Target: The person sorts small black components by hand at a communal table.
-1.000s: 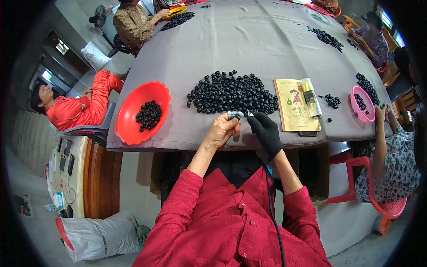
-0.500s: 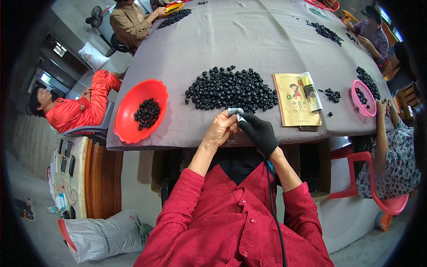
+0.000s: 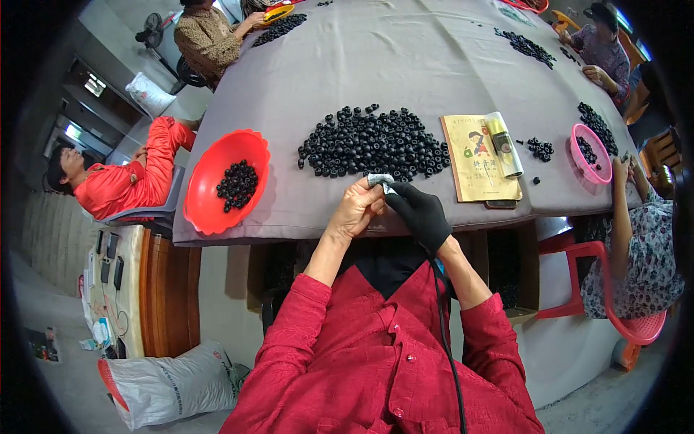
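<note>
My left hand is bare, with a pale grey wrap on a fingertip, and its fingers are closed in a pinch. My right hand wears a black glove and is closed too, its fingertips meeting the left ones at the table's near edge. Whatever sits between them is too small or hidden to make out. Just beyond both hands spreads a pile of small black ring-like beads. To the left, a red scalloped bowl holds a smaller heap of similar beads.
Right of the pile lies a yellow booklet with a clear-and-yellow cylinder on it. A dark flat device pokes out beneath. A pink bowl stands near a co-worker's hands. Other people sit around the grey-clothed table.
My hands keep almost the same pose, fingertips still together. The whole view has shifted slightly. The bead pile and bowls look unchanged.
</note>
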The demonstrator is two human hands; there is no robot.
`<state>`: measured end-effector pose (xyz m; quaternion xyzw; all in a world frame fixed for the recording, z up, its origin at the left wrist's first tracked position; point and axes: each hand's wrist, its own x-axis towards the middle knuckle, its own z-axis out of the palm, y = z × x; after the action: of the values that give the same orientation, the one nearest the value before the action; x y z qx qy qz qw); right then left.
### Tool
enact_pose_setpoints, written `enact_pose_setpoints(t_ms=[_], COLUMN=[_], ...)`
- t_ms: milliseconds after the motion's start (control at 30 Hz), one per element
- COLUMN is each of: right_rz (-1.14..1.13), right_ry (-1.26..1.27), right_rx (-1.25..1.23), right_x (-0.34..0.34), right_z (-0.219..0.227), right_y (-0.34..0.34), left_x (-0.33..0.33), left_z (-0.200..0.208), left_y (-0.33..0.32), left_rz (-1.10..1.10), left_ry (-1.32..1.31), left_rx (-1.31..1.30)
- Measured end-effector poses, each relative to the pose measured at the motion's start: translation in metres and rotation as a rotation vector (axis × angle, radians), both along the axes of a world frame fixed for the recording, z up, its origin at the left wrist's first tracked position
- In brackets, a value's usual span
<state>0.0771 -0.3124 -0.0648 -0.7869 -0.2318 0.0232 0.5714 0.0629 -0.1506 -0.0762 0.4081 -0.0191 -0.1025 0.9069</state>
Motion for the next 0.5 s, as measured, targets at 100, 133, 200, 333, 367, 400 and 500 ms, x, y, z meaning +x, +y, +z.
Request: enact_pose_setpoints(t_ms=[100,133,200,333,367,400,500], right_rz=[-0.002,-0.004,-0.007,0.001,0.004,0.005,-0.001], right_ry=[-0.016,-0.026,-0.036,-0.025,-0.011,-0.011,-0.026], right_rx=[0.008,-0.020,-0.047,-0.030,-0.033,-0.033,-0.003], right_x=[0.0004,0.0007,0.0008,-0.0005,-0.0009,-0.0009,-0.0005], right_z=[-0.0019,-0.0021,-0.0028,0.0000,0.0010,0.0004,-0.0023], right_y=[-0.0008,-0.0009,-0.0010,-0.0014,-0.0015,-0.0016,-0.0019], left_x=[-0.0004,-0.0007,-0.0010,-0.0007,-0.0006,-0.0006,-0.0006], left_z=[0.0014,0.0015,0.0010,0.0007,0.0005,0.0003,0.0002], left_y=[-0.0008,-0.0008,-0.0006,0.0001,0.0002,0.0004,0.0002], left_rz=[-0.003,-0.006,-0.008,-0.020,-0.020,-0.017,-0.011], left_ry=[-0.005,-0.010,-0.013,-0.025,-0.025,-0.025,-0.021], left_rx=[0.012,0.016,0.013,0.009,0.009,0.015,0.023])
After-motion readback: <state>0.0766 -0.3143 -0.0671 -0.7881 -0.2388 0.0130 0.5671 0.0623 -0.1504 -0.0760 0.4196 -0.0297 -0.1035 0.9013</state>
